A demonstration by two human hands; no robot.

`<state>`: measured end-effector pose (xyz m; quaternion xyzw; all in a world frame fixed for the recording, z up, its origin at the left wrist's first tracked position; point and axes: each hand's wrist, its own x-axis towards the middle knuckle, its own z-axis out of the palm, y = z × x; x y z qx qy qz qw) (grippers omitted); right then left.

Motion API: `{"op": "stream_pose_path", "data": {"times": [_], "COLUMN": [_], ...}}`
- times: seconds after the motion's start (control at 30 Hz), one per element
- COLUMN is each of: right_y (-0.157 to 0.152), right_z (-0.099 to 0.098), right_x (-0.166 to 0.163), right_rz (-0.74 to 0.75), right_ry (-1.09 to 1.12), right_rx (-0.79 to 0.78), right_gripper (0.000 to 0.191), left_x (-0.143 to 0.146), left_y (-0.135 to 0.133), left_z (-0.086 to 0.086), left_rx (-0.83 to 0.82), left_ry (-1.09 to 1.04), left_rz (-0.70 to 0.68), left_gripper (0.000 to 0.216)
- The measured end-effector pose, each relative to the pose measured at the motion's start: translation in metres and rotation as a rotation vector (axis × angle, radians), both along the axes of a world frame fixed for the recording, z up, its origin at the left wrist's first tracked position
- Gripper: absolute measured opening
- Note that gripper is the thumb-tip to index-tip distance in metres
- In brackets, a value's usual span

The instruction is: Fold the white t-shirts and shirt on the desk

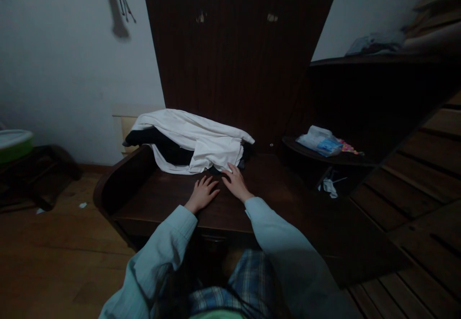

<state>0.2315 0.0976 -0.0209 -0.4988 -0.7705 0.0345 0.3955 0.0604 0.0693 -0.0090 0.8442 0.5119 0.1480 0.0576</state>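
Observation:
My left hand [202, 193] lies flat on the dark wooden desk top [273, 194], fingers spread and holding nothing. Beside it my right hand [236, 183] also rests flat with fingers stretched out, its fingertips right at the edge of a pile of clothes. The pile is a white garment [201, 141] draped over dark clothing [169, 148], at the back of the desk against a dark wooden panel. Both arms wear pale blue sleeves.
A low side shelf [306, 147] at the right holds a plastic packet [320, 141] and small colourful items. Wooden steps [425, 165] rise at far right. A green-rimmed basin [14, 144] sits on a low stand at far left. Wooden floor lies below.

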Motion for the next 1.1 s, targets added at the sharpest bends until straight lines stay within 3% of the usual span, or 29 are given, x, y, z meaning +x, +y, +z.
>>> {"op": "stream_pose_path", "data": {"times": [0.13,0.23,0.43,0.57,0.63,0.77,0.9,0.97,1.1], "right_y": [0.004,0.006,0.009,0.004,0.003,0.009,0.018,0.017,0.009], "right_z": [-0.005,-0.003,0.019,0.033,0.035,0.023,0.005,0.002,0.006], "right_x": [-0.014,-0.013,0.014,0.04,0.05,0.054,0.045,0.04,0.035], "right_rz": [-0.068,-0.074,-0.071,-0.027,-0.037,-0.162,-0.296,-0.244,0.03], "right_ry": [-0.001,0.126,0.807,1.318,1.459,1.378,1.156,1.09,1.05], "right_rx": [-0.1,-0.103,0.05,0.069,0.067,0.028,-0.164,-0.289,-0.484], "right_gripper": [0.04,0.045,0.036,0.04,0.038,0.037,0.045,0.042,0.031], "left_x": [-0.002,-0.002,-0.002,-0.006,-0.008,-0.01,-0.009,-0.01,-0.011], "left_y": [0.004,0.005,0.003,0.008,0.011,0.014,0.015,0.016,0.018], "left_z": [-0.005,-0.006,-0.001,0.0,-0.001,0.0,0.001,0.0,-0.002], "left_rx": [0.024,0.022,0.032,0.074,0.11,0.145,0.125,0.1,0.083], "left_ry": [-0.013,-0.028,-0.114,-0.323,-0.428,-0.509,-0.517,-0.534,-0.663], "left_rz": [0.002,-0.005,-0.002,0.0,0.025,0.08,0.078,0.089,0.145], "left_gripper": [0.039,0.039,0.034,0.027,0.024,0.022,0.022,0.023,0.032]}}
